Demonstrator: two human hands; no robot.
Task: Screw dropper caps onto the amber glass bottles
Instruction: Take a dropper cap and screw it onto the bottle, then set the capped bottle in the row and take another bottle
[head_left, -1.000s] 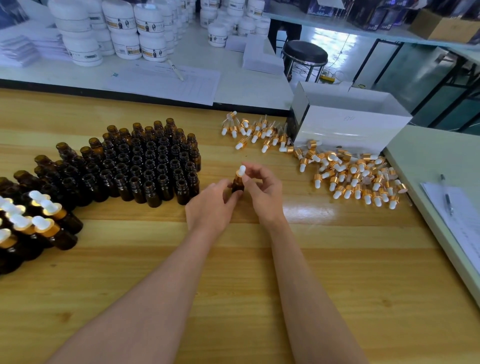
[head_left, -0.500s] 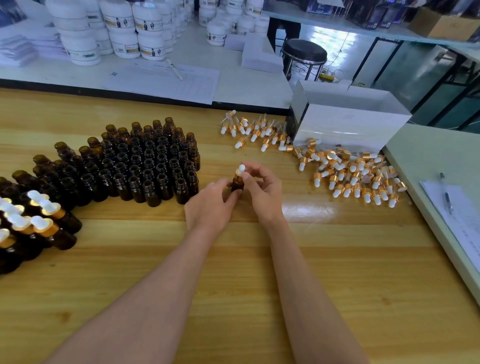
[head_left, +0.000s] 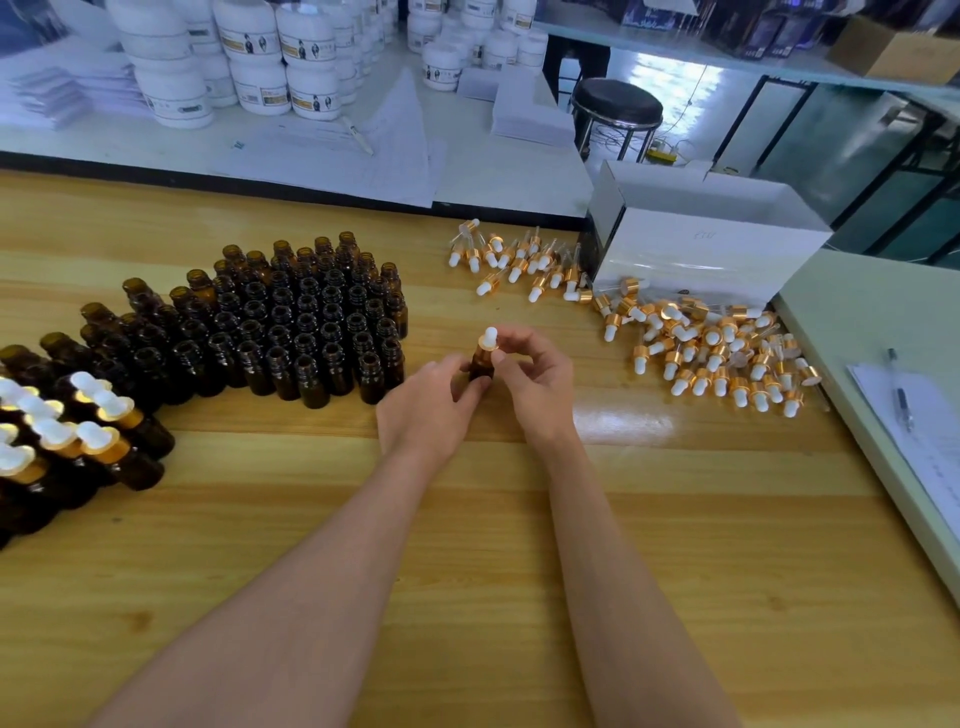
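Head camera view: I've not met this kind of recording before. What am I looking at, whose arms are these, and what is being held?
There is no machine here. A person wears one wide-angle camera on the head, looking forward and down, so the two bare arms are the wearer's own. The left hand grips a small amber bottle, while the right hand pinches the dropper cap sitting on its neck, as if screwing it on. On the wooden table, the open bottles stand in a block to the left. Finished capped bottles sit at the far left, and loose caps lie scattered on the right by a white box.
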